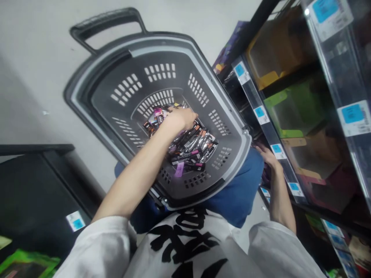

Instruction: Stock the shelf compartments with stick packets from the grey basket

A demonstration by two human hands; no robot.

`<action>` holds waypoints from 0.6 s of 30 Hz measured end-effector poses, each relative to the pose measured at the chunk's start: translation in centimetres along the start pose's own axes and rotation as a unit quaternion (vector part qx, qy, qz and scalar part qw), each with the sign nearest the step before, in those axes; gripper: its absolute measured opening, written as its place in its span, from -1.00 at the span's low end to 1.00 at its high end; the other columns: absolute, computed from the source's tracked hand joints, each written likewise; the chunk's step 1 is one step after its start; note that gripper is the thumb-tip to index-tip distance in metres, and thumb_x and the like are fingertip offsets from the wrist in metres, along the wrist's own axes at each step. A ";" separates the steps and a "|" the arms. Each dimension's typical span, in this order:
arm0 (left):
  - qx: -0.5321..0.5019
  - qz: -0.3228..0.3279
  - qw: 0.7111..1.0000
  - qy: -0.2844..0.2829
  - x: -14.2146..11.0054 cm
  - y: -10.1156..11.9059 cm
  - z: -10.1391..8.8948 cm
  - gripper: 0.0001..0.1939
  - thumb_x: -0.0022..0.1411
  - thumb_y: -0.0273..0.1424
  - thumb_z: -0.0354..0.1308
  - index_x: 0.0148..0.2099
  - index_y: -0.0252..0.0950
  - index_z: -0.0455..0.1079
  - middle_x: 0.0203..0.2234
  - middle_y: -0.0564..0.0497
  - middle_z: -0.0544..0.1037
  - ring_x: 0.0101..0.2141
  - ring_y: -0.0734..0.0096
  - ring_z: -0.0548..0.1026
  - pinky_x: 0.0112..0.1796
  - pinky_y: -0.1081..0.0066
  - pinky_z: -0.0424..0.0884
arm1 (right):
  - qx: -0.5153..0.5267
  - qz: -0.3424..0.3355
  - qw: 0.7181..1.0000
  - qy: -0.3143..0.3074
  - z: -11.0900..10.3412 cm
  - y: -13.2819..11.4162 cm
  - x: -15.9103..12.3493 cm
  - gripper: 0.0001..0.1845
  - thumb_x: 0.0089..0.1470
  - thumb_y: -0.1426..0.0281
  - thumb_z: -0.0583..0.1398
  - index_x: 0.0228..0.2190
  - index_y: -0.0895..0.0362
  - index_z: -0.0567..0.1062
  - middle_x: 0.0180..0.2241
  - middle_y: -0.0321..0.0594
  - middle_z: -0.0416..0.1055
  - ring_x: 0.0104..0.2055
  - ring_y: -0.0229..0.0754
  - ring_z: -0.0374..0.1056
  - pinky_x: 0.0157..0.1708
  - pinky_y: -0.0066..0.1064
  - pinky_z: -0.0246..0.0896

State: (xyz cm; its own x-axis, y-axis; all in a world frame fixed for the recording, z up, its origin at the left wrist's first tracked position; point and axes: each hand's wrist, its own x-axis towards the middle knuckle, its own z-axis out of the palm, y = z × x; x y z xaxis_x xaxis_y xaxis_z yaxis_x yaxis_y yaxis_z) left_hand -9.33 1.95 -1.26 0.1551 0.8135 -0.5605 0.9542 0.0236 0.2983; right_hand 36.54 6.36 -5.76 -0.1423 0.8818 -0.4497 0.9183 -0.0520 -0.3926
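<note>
A dark grey plastic shopping basket [100, 90] with a lighter rim leans over my knees, its mouth facing me. Deep inside lies a heap of small glossy packets [189, 144], mostly black with purple, orange and pink marks. My left hand [182, 117] reaches down onto the heap, fingers curled and largely hidden behind the back of the hand; what they grip, if anything, does not show. Outside the basket's right rim, my right hand [268, 156] is at the shelf front, its partly visible fingers stretched toward a dark gap. I see nothing held in it.
Shelving with price labels [261, 114] and coloured bins [292, 104] rises close on the right. The basket's black handle [107, 23] sticks out over the pale floor [43, 58]. A dark shelf unit [37, 185] stands at lower left, with a green package [29, 262] below.
</note>
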 end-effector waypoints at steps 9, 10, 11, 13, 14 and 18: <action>0.021 0.008 1.000 -0.001 -1.0 1.0 0.1 -0.43 0.19 -0.66 0.07 0.22 -0.28 0.50 0.03 -0.35 0.58 0.10 -0.23 0.50 0.09 -0.18 0.37 | 0.117 -0.220 0.966 0.063 -4.2 -15.3 -4.7 -0.51 0.28 0.01 0.15 0.04 0.06 0.53 0.01 -0.07 0.56 0.06 -0.02 0.51 0.13 -0.07 0.39; 0.021 0.013 1.000 0.001 -1.0 1.0 0.2 -0.44 0.18 -0.67 0.07 0.20 -0.30 0.52 0.03 -0.36 0.59 0.10 -0.25 0.50 0.09 -0.18 0.37 | 0.115 -0.243 0.958 0.097 -4.5 -17.4 -5.6 -0.56 0.31 0.05 0.13 0.03 0.05 0.53 -0.02 -0.08 0.57 0.02 -0.04 0.52 0.10 -0.10 0.41; 0.020 0.016 1.000 0.001 -0.9 1.1 0.2 -0.45 0.18 -0.67 0.07 0.18 -0.33 0.53 0.03 -0.37 0.59 0.10 -0.26 0.50 0.09 -0.17 0.38 | 0.100 -0.266 0.951 0.124 -4.6 -19.5 -6.4 -0.59 0.32 0.08 0.12 0.02 0.04 0.53 -0.05 -0.09 0.57 0.00 -0.06 0.52 0.08 -0.12 0.42; 0.013 0.011 1.000 -0.004 -1.0 1.3 0.0 -0.49 0.19 -0.67 0.08 0.15 -0.37 0.55 0.03 -0.39 0.58 0.08 -0.27 0.51 0.08 -0.15 0.38 | 0.031 -0.326 0.940 0.097 -3.9 -23.2 -7.4 -0.67 0.33 0.16 0.14 -0.03 0.04 0.55 -0.08 -0.11 0.57 0.00 -0.06 0.51 0.09 -0.13 0.40; 0.006 0.005 1.000 -0.005 -1.2 1.4 -0.2 -0.50 0.19 -0.66 0.09 0.15 -0.38 0.55 0.03 -0.41 0.58 0.07 -0.27 0.51 0.08 -0.13 0.39 | -0.012 -0.365 0.930 0.038 -3.1 -24.7 -7.4 -0.71 0.30 0.20 0.17 -0.05 0.04 0.56 -0.08 -0.12 0.56 0.03 -0.05 0.49 0.12 -0.12 0.38; 0.000 0.013 1.000 0.010 -2.0 1.2 -1.7 -0.49 0.23 -0.63 0.07 0.20 -0.36 0.50 0.03 -0.37 0.58 0.04 -0.17 0.55 0.03 -0.01 0.45 | -0.135 -0.409 0.876 -0.216 3.5 -28.8 -4.2 -0.73 0.04 0.41 0.36 -0.16 0.08 0.59 -0.23 -0.20 0.55 -0.11 -0.06 0.51 0.03 -0.18 0.40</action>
State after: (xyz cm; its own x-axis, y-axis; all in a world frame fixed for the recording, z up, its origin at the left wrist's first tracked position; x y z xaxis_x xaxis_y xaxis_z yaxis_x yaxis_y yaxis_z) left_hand -8.99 1.30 1.54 0.1754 0.8251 -0.5370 0.9499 0.0017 0.3127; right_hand 9.42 2.54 4.66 -0.8671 0.3090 -0.3906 0.4887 0.6791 -0.5477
